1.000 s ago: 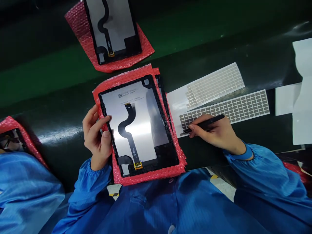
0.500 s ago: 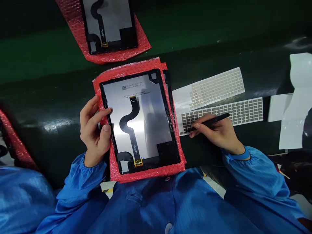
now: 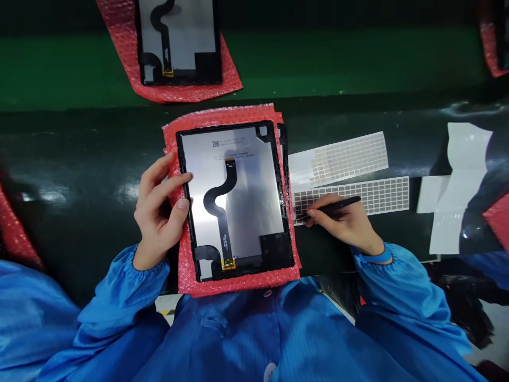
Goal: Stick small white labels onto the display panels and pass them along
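Observation:
In front of me lies a tablet display panel (image 3: pixel 254 185), back side up, in a black frame with a curved black ribbon cable (image 3: pixel 223 223) across its silver back. Red bubble wrap (image 3: pixel 238 286) lies beneath it. My left hand (image 3: pixel 161 209) holds the panel's left edge, thumb and index finger on the black frame and the other fingers by the wrap. Pinched in my right hand (image 3: pixel 344 220) are slim black tweezers (image 3: pixel 350 202), their tip down at the left end of a sheet of small grey stickers (image 3: pixel 387 193). Another sticker sheet (image 3: pixel 350 158) lies just above, paler and partly bare.
Another display panel (image 3: pixel 186 37) on red bubble wrap (image 3: pixel 233 69) lies farther back. White sheets (image 3: pixel 457 185) rest at the right on the dark table (image 3: pixel 99 154). Red wrap shows at the left and right edges. A blue sleeve (image 3: pixel 32 318) of someone nearby is at lower left.
The camera view has shifted, so the sticker sheets and white sheets appear farther left. My left hand stays on the panel edge; the tweezers' tip stays at the lower sheet's left end.

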Motion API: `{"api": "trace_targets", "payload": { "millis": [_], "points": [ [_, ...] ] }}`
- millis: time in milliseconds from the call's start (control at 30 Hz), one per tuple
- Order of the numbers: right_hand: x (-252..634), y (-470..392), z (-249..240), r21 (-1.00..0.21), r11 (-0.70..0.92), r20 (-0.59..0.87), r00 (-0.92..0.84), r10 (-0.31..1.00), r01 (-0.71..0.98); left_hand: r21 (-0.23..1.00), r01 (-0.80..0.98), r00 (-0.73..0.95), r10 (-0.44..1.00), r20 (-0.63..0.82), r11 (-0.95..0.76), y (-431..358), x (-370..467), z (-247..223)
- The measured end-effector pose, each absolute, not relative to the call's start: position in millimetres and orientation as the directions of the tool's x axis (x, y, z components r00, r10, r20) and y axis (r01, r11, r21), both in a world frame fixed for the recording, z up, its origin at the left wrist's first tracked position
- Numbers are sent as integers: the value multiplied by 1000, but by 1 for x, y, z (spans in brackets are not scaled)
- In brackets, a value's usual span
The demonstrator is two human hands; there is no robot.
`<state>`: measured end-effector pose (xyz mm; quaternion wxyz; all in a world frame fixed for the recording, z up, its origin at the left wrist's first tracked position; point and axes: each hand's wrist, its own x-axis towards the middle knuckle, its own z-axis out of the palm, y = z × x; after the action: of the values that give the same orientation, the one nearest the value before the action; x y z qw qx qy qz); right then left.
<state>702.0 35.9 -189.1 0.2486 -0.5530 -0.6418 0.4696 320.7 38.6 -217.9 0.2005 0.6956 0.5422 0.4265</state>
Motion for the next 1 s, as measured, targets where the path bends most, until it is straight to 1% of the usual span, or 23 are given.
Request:
{"api": "trace_targets", "payload": {
  "millis": [167, 300, 400, 533, 667, 700, 733, 867, 900, 967, 1000],
  "points": [
    [701, 37, -189, -866, 15, -162, -309, 937, 499, 747, 561, 81, 921, 381, -358, 38, 321, -214],
    [700, 38, -188, -882, -5, -175, -319, 931, 471, 748, 530, 64, 899, 434, -399, 40, 321, -218],
    [701, 37, -189, -920, -63, -194, -310, 931, 387, 743, 524, 53, 886, 460, -417, 41, 322, -221],
    [703, 38, -192, -965, -159, -212, -266, 940, 207, 742, 529, 61, 891, 450, -411, 39, 322, -218],
    [705, 44, -191, -976, -202, -217, -271, 938, 83, 716, 640, 57, 947, 317, -278, 35, 324, -206],
    [706, 46, -190, -977, -201, -212, -280, 936, 68, 695, 671, 51, 952, 302, -256, 34, 325, -202],
    [706, 49, -188, -979, -194, -202, -287, 936, 56, 668, 697, 50, 947, 318, -261, 34, 325, -197],
    [700, 67, -174, -993, -116, -117, -262, 958, 21, 523, 740, 82, 828, 554, -423, 35, 333, -170],
    [696, 74, -170, -996, -87, -87, -249, 965, 11, 505, 722, 121, 805, 580, -472, 35, 339, -161],
    [685, 87, -163, -999, -38, -35, -227, 973, -7, 511, 638, 282, 793, 540, -576, 32, 356, -143],
    [678, 94, -160, -1000, -22, -19, -216, 976, -11, 515, 597, 387, 784, 486, -614, 30, 367, -136]
  ]
}}
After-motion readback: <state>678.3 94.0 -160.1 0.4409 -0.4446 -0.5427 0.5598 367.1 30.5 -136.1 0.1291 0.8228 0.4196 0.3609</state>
